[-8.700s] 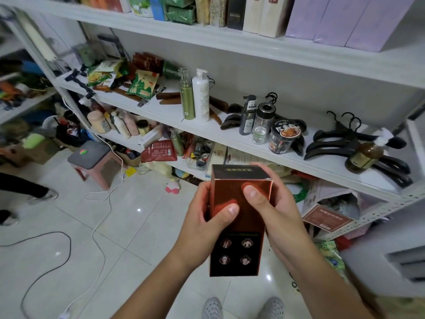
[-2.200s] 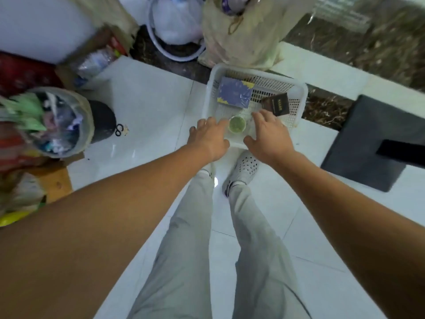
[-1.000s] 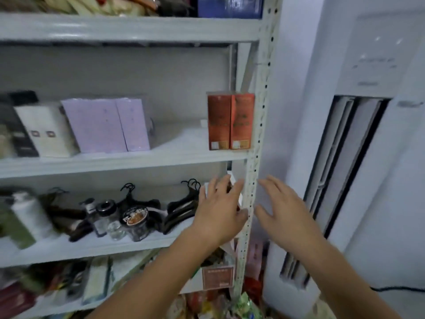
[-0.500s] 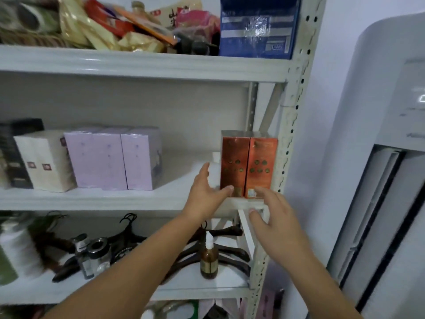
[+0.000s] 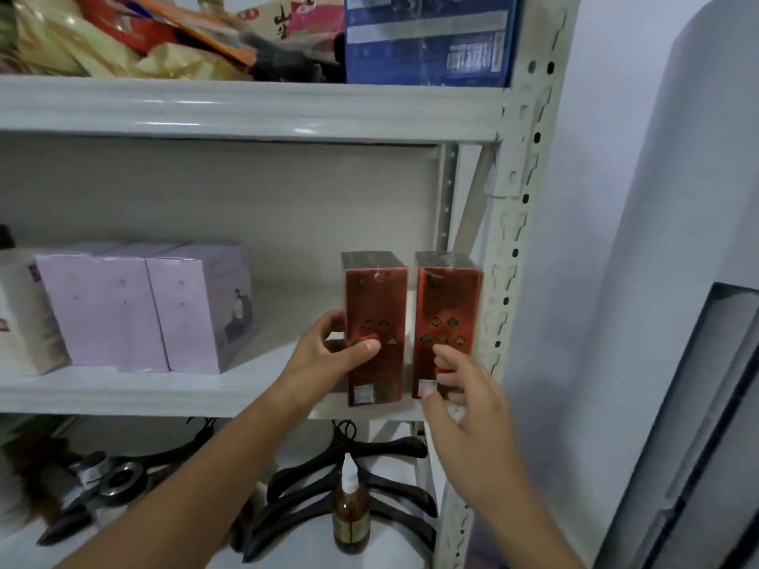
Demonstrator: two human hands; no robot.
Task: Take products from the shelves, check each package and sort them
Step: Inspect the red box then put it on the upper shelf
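Left hand [image 5: 328, 355] pinches the left red box [image 5: 376, 305] low down, thumb on its front. Right hand [image 5: 464, 400] is loose-fingered, just touching the right red box [image 5: 447, 305]. Both stand upright at the shelf's [image 5: 164, 392] right end, long axis vertical, fronts facing out. Gripped that low, the tall box could tip forward coming off the edge

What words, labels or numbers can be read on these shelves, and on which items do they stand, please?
No text reads clearly here.
On the blue box, top shelf: white print, blurred.
On the cream packet, top shelf: black brush characters, not legible.
On the left red box and the right red box: small white stickers, too small.
On the brown bottle: label blurred.
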